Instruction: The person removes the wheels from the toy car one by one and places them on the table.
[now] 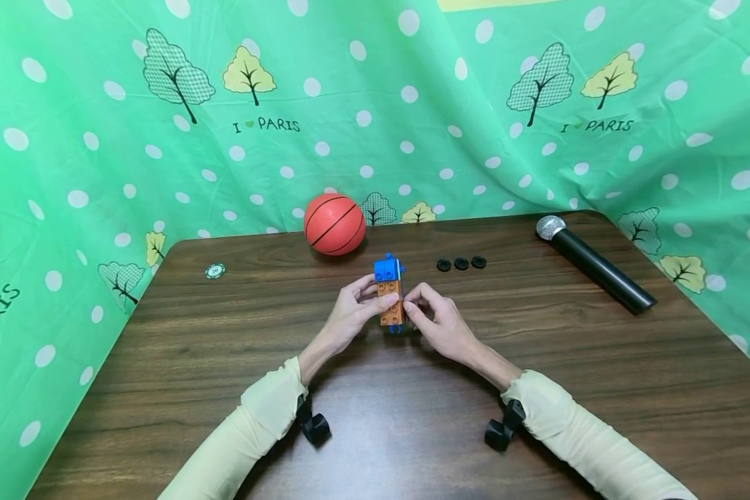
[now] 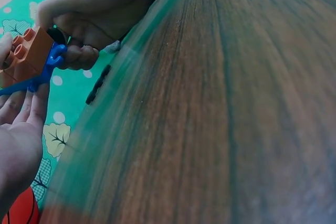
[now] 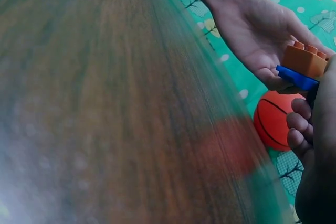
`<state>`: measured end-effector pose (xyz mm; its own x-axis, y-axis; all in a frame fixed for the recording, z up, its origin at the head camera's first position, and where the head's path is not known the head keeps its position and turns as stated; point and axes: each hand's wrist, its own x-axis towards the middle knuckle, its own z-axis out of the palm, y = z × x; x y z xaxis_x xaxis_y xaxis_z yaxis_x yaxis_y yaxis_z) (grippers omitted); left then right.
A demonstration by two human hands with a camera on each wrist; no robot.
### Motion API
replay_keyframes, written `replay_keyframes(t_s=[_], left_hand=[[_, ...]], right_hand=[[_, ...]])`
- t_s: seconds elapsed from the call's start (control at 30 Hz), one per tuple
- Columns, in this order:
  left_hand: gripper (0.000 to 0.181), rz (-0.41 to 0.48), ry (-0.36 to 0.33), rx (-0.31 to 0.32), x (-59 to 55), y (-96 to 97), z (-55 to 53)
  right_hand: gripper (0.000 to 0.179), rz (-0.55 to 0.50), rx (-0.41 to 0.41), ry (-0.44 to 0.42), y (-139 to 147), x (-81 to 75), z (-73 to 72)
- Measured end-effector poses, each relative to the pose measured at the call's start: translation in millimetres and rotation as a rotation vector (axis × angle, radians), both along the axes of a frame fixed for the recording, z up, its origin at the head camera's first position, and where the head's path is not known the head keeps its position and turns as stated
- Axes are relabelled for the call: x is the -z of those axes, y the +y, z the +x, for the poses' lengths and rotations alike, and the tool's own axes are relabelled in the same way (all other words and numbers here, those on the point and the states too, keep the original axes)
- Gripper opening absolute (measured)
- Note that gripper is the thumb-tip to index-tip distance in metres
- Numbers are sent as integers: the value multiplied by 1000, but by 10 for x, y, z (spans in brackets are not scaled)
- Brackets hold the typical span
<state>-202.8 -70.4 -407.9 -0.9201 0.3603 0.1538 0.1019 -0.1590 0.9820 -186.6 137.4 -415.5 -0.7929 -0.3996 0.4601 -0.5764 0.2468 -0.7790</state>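
Observation:
My left hand [image 1: 351, 314] grips a toy vehicle of building blocks [image 1: 389, 305], its thumb over the orange studs and its fingers beneath. An orange studded brick [image 3: 305, 60] sits on a blue base [image 3: 297, 77], with a blue brick [image 1: 387, 268] at the far end. At the vehicle's right side, my right hand [image 1: 440, 323] pinches a small black wheel [image 2: 56, 36] close against the blue base. Curled fingers hide part of that wheel. The vehicle is held up above the wooden table.
Three black wheels [image 1: 461, 264] lie in a row beyond my right hand. A red ball [image 1: 334, 224] stands at the back, and a poker chip [image 1: 215, 271] lies far left. A black microphone [image 1: 600, 267] lies at the right. Green patterned cloth [image 1: 375, 104] hangs behind the table [image 1: 225, 389].

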Motion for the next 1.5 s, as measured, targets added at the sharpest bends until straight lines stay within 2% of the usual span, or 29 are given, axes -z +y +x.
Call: replay_keyframes(t_s=[0.23, 0.37, 0.5, 0.6, 0.8, 1.17, 1.3, 1.5], left_hand=[[54, 31, -3, 19, -21, -8, 11], [53, 36, -3, 17, -17, -17, 8], [53, 27, -12, 9, -4, -23, 3], [53, 28, -21, 5, -1, -21, 4], [56, 27, -26, -1, -4, -16, 12], [53, 12, -33, -21, 1, -17, 2], [52, 15, -23, -30, 4, -24, 6], [48, 17, -1, -40, 8, -38, 14]], right_hand=[[10, -25, 18, -84, 7, -26, 31], [12, -45, 39, -77, 27, -33, 25], [11, -26, 103, -1, 53, -35, 6], [18, -20, 148, 71, 80, -28, -19], [29, -10, 170, 202, 166, 3, -83], [32, 110, 267, 403, 337, 31, -183], [33, 137, 292, 432, 391, 38, -208], [32, 160, 320, 408, 481, 57, -242]])
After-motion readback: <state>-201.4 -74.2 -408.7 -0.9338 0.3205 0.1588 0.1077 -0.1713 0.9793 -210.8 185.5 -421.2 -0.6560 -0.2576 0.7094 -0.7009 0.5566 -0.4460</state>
